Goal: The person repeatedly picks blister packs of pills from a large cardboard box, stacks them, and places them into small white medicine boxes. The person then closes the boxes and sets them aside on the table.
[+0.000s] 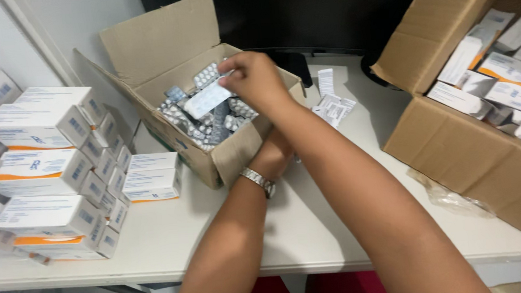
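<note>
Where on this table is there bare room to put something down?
Bare table shows along the near edge, between the stacked white boxes and the big carton, under the arms. A smaller patch lies behind the leaflets. The open box of blister packs, where the right hand hovers, is crowded.

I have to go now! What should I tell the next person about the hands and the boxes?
Right hand: over the small open carton, its grip pinching a blister strip.
Left hand: wearing a watch, mostly hidden behind the right arm, against the carton's front.
Done: many loose blister strips already lie in the carton.
Left: stacked white-and-orange boxes stand to the left; the big carton on the right holds more boxes.
</note>
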